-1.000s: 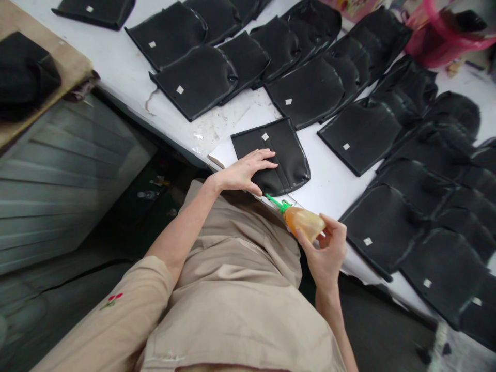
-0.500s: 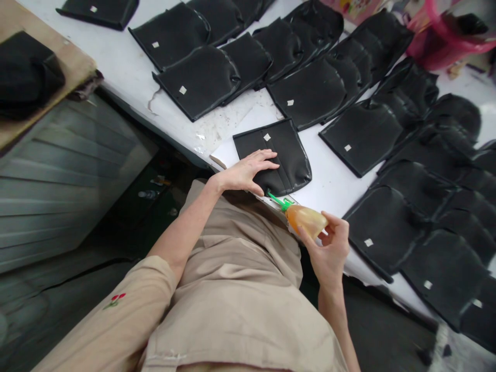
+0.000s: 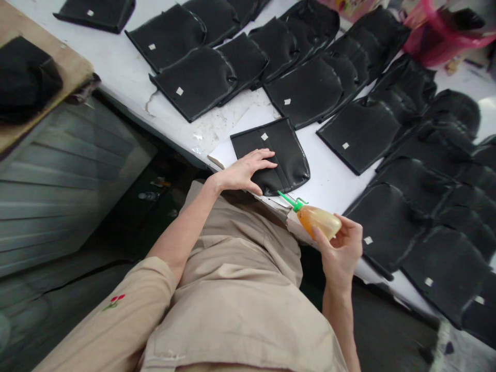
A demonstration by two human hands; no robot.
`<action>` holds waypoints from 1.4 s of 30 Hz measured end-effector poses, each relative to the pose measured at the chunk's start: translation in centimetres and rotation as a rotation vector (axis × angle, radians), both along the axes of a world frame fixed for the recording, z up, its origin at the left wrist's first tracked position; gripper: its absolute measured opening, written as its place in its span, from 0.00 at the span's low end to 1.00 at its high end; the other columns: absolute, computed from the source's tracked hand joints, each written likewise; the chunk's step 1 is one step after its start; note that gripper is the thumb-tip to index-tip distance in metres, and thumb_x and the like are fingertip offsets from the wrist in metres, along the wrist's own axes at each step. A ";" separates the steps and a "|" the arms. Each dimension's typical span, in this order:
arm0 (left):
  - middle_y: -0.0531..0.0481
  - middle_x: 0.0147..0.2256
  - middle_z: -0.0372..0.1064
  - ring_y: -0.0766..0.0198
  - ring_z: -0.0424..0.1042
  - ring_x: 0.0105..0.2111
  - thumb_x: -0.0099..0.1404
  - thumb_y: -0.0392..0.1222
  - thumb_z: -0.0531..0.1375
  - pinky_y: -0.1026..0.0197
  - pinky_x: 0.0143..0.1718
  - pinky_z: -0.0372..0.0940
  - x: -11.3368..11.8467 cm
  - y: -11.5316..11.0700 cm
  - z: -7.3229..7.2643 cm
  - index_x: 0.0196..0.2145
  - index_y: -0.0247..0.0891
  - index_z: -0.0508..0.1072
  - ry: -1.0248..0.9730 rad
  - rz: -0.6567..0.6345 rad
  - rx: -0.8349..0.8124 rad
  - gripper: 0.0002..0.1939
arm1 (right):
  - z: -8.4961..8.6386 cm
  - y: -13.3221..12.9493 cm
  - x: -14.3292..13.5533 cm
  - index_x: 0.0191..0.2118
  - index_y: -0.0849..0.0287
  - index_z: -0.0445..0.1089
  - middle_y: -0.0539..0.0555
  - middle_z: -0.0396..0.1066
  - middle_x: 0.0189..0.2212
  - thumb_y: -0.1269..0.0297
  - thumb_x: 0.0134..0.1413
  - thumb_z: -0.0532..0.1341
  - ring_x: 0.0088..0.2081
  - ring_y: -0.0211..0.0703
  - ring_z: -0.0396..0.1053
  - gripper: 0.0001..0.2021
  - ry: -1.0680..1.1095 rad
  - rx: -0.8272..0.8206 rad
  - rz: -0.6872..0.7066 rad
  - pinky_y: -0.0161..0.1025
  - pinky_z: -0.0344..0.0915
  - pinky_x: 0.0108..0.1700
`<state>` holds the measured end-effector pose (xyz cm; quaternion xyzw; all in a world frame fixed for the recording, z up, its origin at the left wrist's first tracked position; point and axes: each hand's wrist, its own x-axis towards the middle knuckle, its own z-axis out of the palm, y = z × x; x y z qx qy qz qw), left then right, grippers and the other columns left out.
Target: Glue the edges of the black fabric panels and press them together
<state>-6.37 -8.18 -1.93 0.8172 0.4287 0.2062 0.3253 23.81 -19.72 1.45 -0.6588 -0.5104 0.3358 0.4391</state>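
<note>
Under my left hand (image 3: 248, 170) lies a black leather-like pocket piece (image 3: 292, 150) with a rounded end and a small white sticker. The fingers of that hand rest spread and flat on it. My right hand (image 3: 343, 248) grips a squeeze bottle (image 3: 320, 221) by its rear end. Amber liquid shows inside the bottle, and its green nozzle (image 3: 289, 199) points at the edge of the black piece nearest my body. Whether the tip touches the edge, I cannot tell. A white board (image 3: 220, 155) lies beneath the piece.
Overlapping rows of similar black pieces (image 3: 194, 82) cover the white table (image 3: 112, 57) beyond and to the right (image 3: 391, 206). A pink basket (image 3: 426, 41) stands at the far right. On a wooden surface (image 3: 77, 62) at left sits a black item (image 3: 27, 72).
My right hand has moved the bottle rightward, so the nozzle tip has shifted along the near edge of the black piece, away from my left thumb. My left hand stays in place.
</note>
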 end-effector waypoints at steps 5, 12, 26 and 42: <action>0.35 0.70 0.54 0.45 0.50 0.72 0.51 0.48 0.76 0.41 0.72 0.47 0.0 0.0 -0.2 0.62 0.40 0.70 0.001 0.003 0.001 0.43 | -0.3 -0.6 -0.6 0.49 0.55 0.66 0.54 0.70 0.44 0.56 0.42 0.76 0.42 0.46 0.74 0.29 0.008 -0.034 0.057 0.41 0.76 0.40; 0.35 0.70 0.54 0.44 0.51 0.71 0.51 0.48 0.76 0.39 0.70 0.50 0.2 -0.2 -0.1 0.63 0.41 0.70 0.037 0.017 0.021 0.43 | 0.1 -0.3 -0.4 0.43 0.55 0.67 0.53 0.73 0.37 0.54 0.42 0.73 0.32 0.46 0.73 0.24 0.365 -0.176 -0.050 0.37 0.68 0.25; 0.32 0.65 0.60 0.41 0.61 0.62 0.62 0.61 0.67 0.46 0.58 0.62 7.6 -2.7 2.9 0.63 0.33 0.68 0.583 0.229 0.198 0.39 | 0.9 0.6 2.8 0.44 0.60 0.69 0.59 0.75 0.43 0.52 0.45 0.68 0.30 0.44 0.75 0.23 0.619 0.036 -0.249 0.31 0.62 0.18; 0.34 0.65 0.60 0.43 0.62 0.60 0.61 0.59 0.68 0.47 0.55 0.64 7.9 -2.4 2.3 0.62 0.37 0.69 0.536 0.147 0.219 0.38 | 0.6 -2.7 2.5 0.49 0.58 0.68 0.53 0.70 0.42 0.57 0.42 0.76 0.41 0.45 0.74 0.29 -0.040 0.163 -0.272 0.45 0.75 0.43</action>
